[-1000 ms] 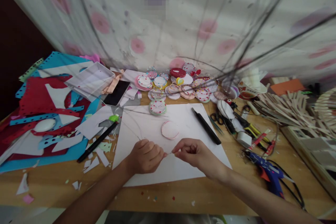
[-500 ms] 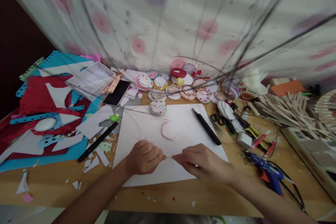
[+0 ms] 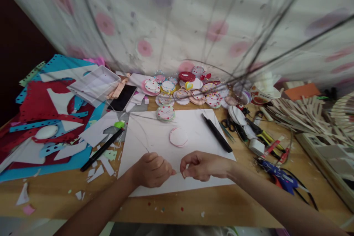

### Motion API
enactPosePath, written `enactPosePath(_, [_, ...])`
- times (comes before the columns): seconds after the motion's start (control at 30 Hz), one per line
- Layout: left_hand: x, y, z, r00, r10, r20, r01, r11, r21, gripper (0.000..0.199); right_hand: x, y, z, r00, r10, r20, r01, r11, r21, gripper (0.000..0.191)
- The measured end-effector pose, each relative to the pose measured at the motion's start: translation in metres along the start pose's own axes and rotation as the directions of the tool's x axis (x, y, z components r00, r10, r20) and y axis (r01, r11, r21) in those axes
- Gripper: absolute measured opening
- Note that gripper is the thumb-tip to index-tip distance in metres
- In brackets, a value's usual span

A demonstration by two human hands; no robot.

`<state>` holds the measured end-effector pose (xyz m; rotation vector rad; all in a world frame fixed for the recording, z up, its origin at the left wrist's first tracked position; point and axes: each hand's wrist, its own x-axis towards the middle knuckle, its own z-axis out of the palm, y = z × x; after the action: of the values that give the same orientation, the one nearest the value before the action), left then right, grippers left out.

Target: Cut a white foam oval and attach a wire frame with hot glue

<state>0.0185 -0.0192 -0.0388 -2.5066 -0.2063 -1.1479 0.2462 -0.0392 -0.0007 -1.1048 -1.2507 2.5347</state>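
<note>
Strand (image 3: 145, 140): over the white sheet (image 3: 193, 121).
Left hand (image 3: 153, 170): curled around strand.
Right hand (image 3: 203, 166): over sheet, finger and thumb bent — pinch cannot be told.
Strand end: may slip if pinch is slack.
Disc (image 3: 178, 137): on sheet — knuckles could shift it.

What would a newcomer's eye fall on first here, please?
Probably the red and blue scraps heaped at the left of the table, then the decorated discs clustered along the back. In the centre, the left hand and right hand nearly meet over a white sheet, nearer the viewer than a pink-edged disc. The blue glue gun at right may also stand out.
</note>
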Motion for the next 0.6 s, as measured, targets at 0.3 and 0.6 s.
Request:
enactPosePath(0.3, [0.0, 0.002, 0.002, 0.995, -0.09, 0.042, 0.094, 0.991, -0.096, 0.014, -0.006, 0.004, 0.015, 0.935, -0.308, -0.178, 0.17, 0.827, -0.536, 0.03])
enactPosePath(0.6, [0.005, 0.003, 0.004, 0.975, -0.217, 0.043, 0.221, 0.97, -0.1, 0.016, -0.021, 0.005, 0.018, 0.607, -0.696, 0.384, -0.129, -0.563, -0.816, 0.014])
